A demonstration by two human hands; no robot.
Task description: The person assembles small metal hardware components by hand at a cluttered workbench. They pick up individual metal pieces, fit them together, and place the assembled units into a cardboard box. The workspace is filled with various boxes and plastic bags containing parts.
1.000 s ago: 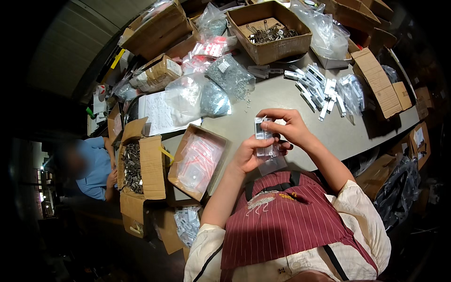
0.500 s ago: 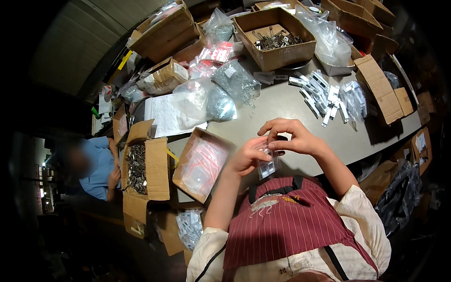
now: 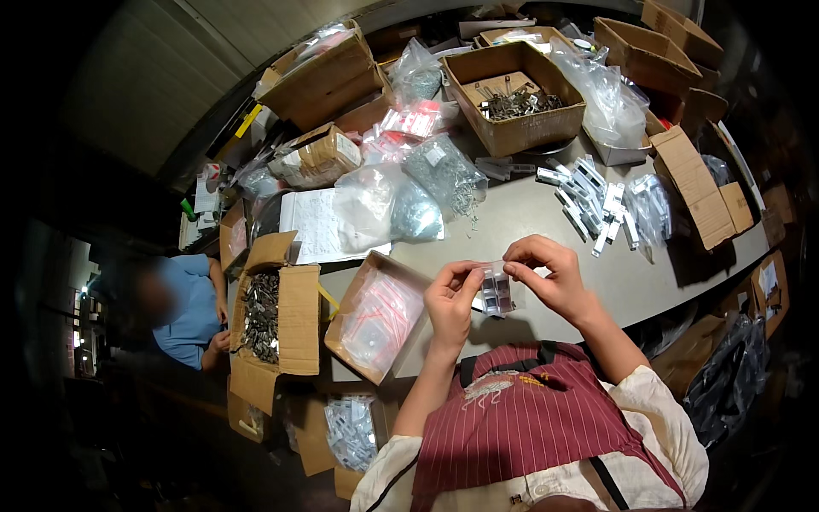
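A small clear plastic bag (image 3: 496,291) with pale metal parts in it hangs upright over the near edge of the table. My left hand (image 3: 452,300) pinches its upper left corner. Thumb and fingers of my right hand (image 3: 546,271) close on its upper right corner, so the top edge is stretched between both hands. To the left of my left hand stands an open cardboard box (image 3: 375,320) of flat clear bags with red edges. Beyond my right hand lies a loose pile of silvery metal parts (image 3: 597,198).
A carton of dark metal pieces (image 3: 261,317) stands at the left, with a person in blue (image 3: 189,300) beside it. Bags of small hardware (image 3: 418,209) and a written sheet (image 3: 307,229) lie farther back. Another box of metal parts (image 3: 516,102) stands at the far side.
My hands have drawn apart and now grip the bag's two top corners. The bag was bunched in my left hand, and it now hangs spread out.
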